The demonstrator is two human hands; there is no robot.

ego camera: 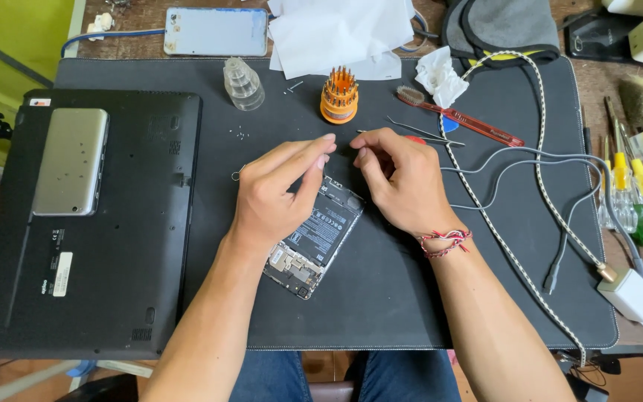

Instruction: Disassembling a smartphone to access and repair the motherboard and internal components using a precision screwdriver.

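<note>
An opened smartphone (314, 242) lies tilted on the black work mat (381, 298), its battery and circuit boards exposed. My left hand (273, 193) rests over the phone's upper left part, fingers pinched together at its top edge. My right hand (396, 179) hovers at the phone's upper right corner, fingertips curled and pinched close to those of the left. Whatever small part sits between the fingertips is hidden. A red braided bracelet (446, 242) circles my right wrist.
An upturned black laptop (98, 246) with a silver phone (71, 160) on it lies left. An orange screwdriver-bit holder (339, 95), clear cap (243, 83), tweezers (422, 132), red-handled brush (459, 115), tissues (336, 30), cables (537, 171), white charger (634, 296) and screwdrivers (638, 193) surround the mat.
</note>
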